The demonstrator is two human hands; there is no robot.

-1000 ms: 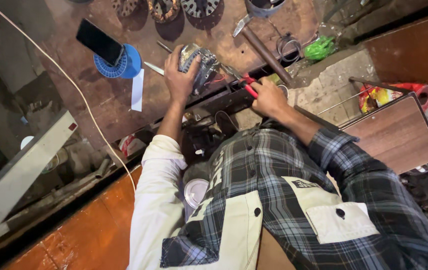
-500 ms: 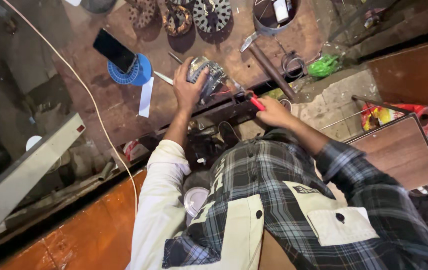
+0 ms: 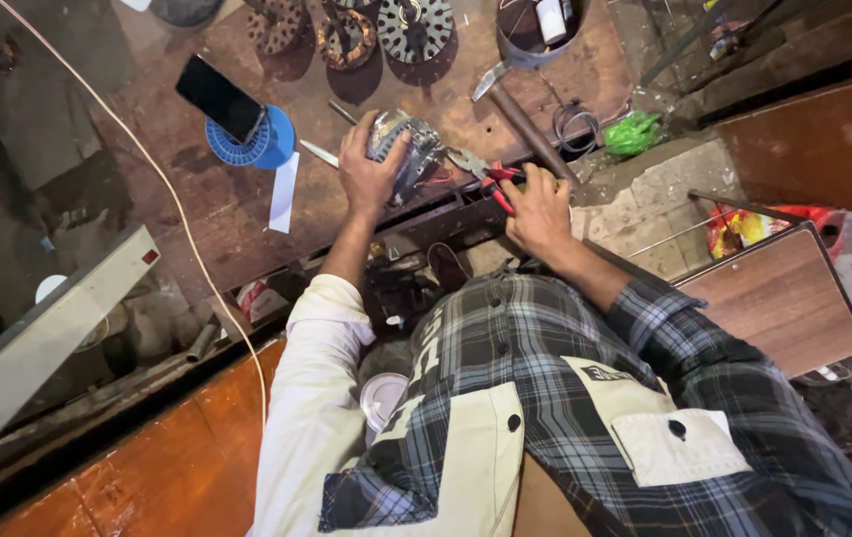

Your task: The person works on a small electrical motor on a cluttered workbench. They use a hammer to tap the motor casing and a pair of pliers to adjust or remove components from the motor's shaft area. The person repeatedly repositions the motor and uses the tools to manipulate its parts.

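My left hand is closed over a grey metal motor part with wire windings, holding it down on the worn brown workbench. Just to the right, my right hand grips red-handled pliers, whose jaws point left toward the motor part. The sleeve on my left arm is white, and the one on my right arm is plaid.
A dark phone lies on a blue spool. A hammer, several round laminated motor cores, a metal can and a green bag sit at the back. A white cable crosses the bench; a wooden board is on the right.
The view has tilted, so the bench sits lower in frame. My left hand stays on the motor part. My right hand with the pliers has drawn slightly closer to it.
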